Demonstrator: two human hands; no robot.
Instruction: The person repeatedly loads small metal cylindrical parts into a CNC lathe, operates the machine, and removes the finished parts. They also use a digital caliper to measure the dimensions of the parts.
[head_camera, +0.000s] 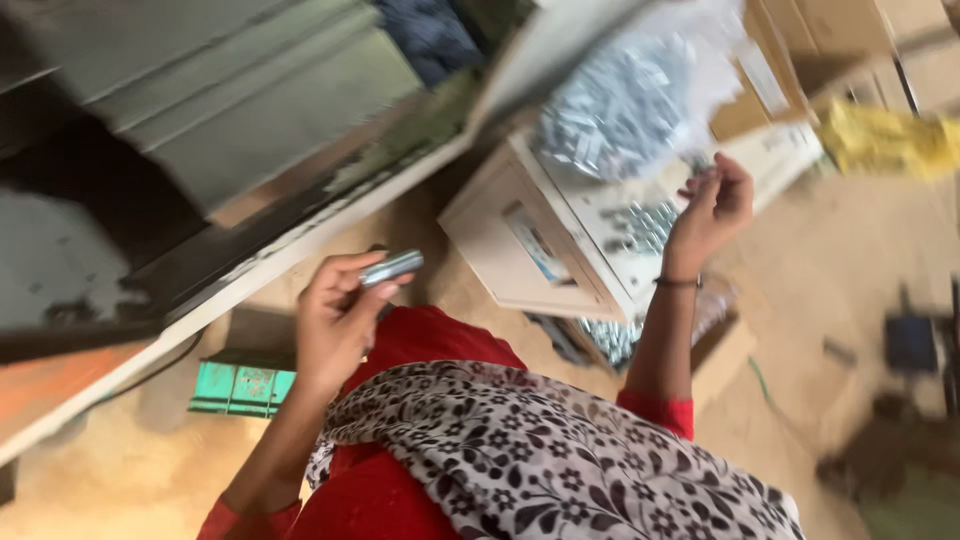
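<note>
My left hand (338, 318) holds a short shiny metal cylinder (392, 267) between thumb and fingers, raised above my lap. My right hand (712, 208) reaches out to a white box (520, 250) that carries a loose pile of small metal parts (640, 225); its fingers are pinched near the pile, and whether they hold a part is blurred. A clear plastic bag full of the same metal parts (625, 105) lies on the box just beyond that hand. My red clothing and a black-and-white patterned scarf (540, 450) fill the bottom of the view.
A grey machine body with a white slanted edge (300, 250) stands at the left. A green metal block (240, 385) lies on the sandy floor. Cardboard boxes (830, 50) and a yellow cloth (885, 140) sit at the upper right, dark objects (910, 345) at the right.
</note>
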